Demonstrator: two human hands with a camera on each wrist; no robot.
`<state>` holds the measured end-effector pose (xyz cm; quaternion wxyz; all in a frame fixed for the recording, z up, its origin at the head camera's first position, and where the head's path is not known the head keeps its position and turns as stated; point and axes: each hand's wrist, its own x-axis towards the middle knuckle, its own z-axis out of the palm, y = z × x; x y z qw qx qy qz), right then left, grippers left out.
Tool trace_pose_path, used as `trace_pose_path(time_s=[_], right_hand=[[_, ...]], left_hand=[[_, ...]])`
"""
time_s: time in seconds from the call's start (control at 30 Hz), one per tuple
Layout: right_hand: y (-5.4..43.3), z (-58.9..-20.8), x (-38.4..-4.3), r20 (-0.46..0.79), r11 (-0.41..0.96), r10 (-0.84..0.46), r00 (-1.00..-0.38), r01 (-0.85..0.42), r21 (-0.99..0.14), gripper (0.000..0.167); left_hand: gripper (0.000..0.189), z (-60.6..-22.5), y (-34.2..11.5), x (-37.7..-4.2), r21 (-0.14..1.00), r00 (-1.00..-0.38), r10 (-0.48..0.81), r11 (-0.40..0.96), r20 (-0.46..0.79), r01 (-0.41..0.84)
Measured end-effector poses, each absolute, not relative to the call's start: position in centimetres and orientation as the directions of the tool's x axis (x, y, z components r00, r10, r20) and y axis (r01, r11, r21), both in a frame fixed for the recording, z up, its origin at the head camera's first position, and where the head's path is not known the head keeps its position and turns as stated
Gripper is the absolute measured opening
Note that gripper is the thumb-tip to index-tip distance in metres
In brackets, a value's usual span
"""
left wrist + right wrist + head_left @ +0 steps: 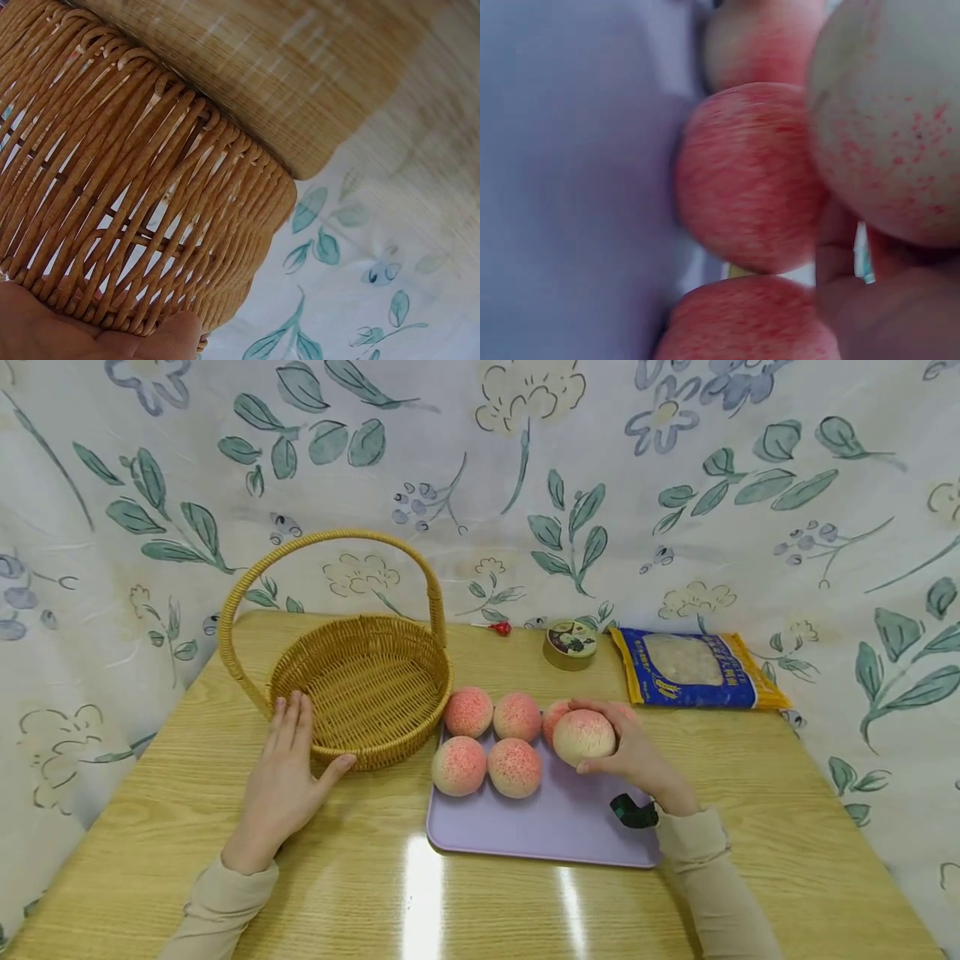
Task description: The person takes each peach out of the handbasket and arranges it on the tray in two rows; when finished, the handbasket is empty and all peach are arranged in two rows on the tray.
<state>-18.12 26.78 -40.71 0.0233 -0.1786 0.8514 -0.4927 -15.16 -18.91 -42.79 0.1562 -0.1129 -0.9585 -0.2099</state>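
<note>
My right hand point(637, 758) holds a pale peach with pink speckles point(583, 737) above a lilac tray point(517, 827). In the right wrist view the held peach point(892, 127) is close to the camera, with redder peaches point(750, 176) beyond it. Several other pink-topped peaches point(514, 768) sit on the tray's left and back; those behind the held one are partly hidden. My left hand point(281, 789), fingers extended and thumb spread, rests against the front left of a wicker basket point(375, 753). The left wrist view shows fingertips point(178, 334) touching the basket's woven side point(150, 195).
Behind the tray lie a round tin point(568, 647), a small red wrapped item point(501, 628) and a blue and yellow bag point(693, 670). The basket's tall arched handle point(330, 535) rises over it. A floral cloth point(480, 485) hangs at the table's back edge.
</note>
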Motion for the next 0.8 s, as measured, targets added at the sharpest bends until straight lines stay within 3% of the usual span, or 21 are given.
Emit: trace_pose_path(time_s=[0.17,0.4,0.8], right_hand=[[26.2,-41.9,-17.6,0.112,0.467,-0.368,-0.923,-0.287,-0.837,0.090],[25.5,-43.6,-16.6,0.221,0.440,-0.484,-0.847,-0.453,-0.775,0.077],[25.7,-42.0,-16.4,0.158,0.492,-0.463,-0.872,-0.401,-0.773,0.075]], left_hand=[[0.098,-42.7,-19.0,-15.0,0.362,-0.927,0.145,0.891,0.345,0.274],[0.097,-42.8,-18.8,-15.0,0.367,-0.931,0.148,0.889,0.334,0.273],[0.097,-42.5,-18.8,-14.8,0.355,-0.935,0.157,0.895,0.317,0.270]])
